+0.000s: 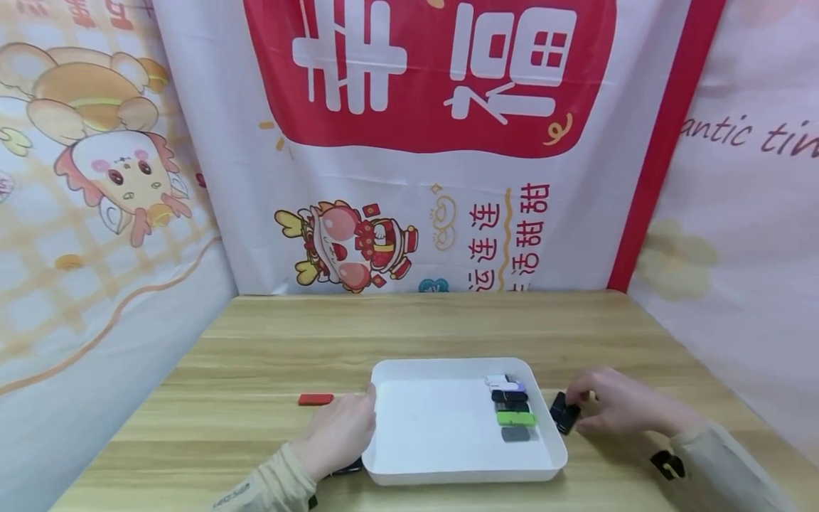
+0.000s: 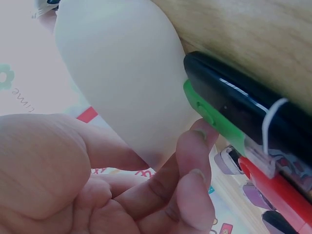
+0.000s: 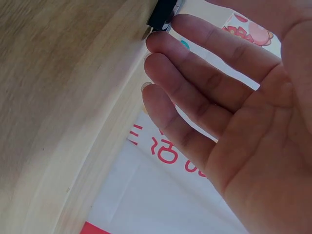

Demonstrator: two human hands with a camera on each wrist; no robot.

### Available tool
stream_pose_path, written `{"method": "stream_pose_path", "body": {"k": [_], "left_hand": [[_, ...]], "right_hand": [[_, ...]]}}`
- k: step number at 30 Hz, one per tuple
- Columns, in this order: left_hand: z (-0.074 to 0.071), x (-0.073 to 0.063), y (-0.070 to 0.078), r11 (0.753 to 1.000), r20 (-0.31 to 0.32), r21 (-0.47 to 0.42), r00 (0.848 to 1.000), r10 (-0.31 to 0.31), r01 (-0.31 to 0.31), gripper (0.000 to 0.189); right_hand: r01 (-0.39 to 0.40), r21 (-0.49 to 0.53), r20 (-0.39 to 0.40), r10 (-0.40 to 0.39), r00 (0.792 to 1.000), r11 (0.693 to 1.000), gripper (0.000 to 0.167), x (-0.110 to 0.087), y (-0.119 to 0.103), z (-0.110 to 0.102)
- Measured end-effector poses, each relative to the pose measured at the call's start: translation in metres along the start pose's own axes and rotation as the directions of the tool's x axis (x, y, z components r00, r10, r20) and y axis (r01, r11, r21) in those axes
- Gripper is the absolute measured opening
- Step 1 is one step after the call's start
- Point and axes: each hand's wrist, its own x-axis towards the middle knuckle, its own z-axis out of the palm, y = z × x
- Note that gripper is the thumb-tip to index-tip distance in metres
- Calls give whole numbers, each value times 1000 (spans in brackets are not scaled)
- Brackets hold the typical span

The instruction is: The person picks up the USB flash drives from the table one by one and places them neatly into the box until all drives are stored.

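Just outside the right wall of the tray lies a small black stick (image 1: 564,417), right up against or very near that wall; its long axis looks slanted, running more away from the person than across, though the fingers cover part of it. The right hand (image 1: 611,403) meets it with its fingertips, and I cannot tell whether the thumb closes on it; the right wrist view shows the other fingers loosely extended.

The white tray (image 1: 435,427) sits flat with its long axis running left to right. Along its right side is a row of small sticks, one nearer than the next, each pointing left to right, among them a green stick (image 1: 516,419) and, nearest, a grey stick (image 1: 515,434).

At the tray's left wall, the left hand (image 1: 339,430) pinches the rim between thumb and fingers. Beyond it a red stick (image 1: 315,400) lies on the desk (image 1: 256,370), its long axis also left to right. Close by that hand, the left wrist view has a glossy black piece (image 2: 229,90) with a pale loop, slanting from upper left to lower right.

Behind everything hangs a printed cloth (image 1: 243,235).
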Motion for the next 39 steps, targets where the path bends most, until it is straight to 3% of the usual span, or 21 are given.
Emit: {"method": "stream_pose_path", "body": {"k": [6,13,18,30,39], "left_hand": [[-7,-1,0,1000,7,-30,1000,4,-4,44],[-5,1,3,1000,11,-28,1000,12,-11,45],[-3,3,4,999,-1,-28,1000,18,-18,45],[-1,0,0,999,-12,-32,999,37,-37,44],[-2,-3,0,999,-14,-30,999,39,-39,43]], "right_hand": [[28,-11,-12,-28,1000,1000,25,3,0,-4],[155,8,-69,-154,986,988,26,-3,6,-3],[187,50,-69,-184,981,981,28,-4,7,-5],[135,99,0,-136,991,986,25,1,2,-5],[48,124,70,-57,996,991,20,2,-1,-5]]}}
